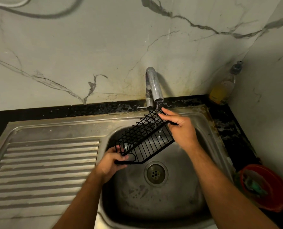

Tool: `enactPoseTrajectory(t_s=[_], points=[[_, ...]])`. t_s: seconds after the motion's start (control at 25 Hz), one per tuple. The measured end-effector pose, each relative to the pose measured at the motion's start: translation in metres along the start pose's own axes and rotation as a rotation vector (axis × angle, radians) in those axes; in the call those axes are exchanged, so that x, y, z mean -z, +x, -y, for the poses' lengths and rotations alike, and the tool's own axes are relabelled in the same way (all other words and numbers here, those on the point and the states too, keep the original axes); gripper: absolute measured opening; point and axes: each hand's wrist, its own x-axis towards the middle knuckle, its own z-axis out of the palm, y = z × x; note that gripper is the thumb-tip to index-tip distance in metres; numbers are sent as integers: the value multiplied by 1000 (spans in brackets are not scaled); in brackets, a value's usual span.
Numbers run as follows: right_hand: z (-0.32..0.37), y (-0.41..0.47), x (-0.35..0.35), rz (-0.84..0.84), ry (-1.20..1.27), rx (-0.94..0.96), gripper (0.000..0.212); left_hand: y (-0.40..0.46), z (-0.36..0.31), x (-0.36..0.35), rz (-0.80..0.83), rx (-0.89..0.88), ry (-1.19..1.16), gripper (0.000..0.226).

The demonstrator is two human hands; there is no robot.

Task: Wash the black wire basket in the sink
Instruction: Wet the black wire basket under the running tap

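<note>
Dim, yellowish light; wide-angle bending at edges; tap (pixel 154 85) casts a soft shadow.

black wire basket (pixel 144 138), red bowl (pixel 276 204)

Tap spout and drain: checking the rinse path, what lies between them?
In the head view, the black wire basket, held by both hands, crosses under the tap spout, above the drain.

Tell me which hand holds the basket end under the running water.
The right hand: it grips the black wire basket's raised far end beneath the tap; the left hand holds the lower near end.
</note>
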Motion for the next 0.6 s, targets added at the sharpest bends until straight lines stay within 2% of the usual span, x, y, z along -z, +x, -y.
enactPoseTrajectory(t_s=[0.08,0.24,0.44,0.6], points=[[-1,-3,1,30,4,-7,72,-2,-5,-3,-32,38,-89,45],[5,-10,-2,58,-40,-18,73,3,-8,-10,-166,75,111,45],[17,-9,-11,85,-438,48,79,5,-6,-21,-113,159,225,50],[30,-4,-14,122,-485,164,64,13,5,-19,-84,199,297,50]])
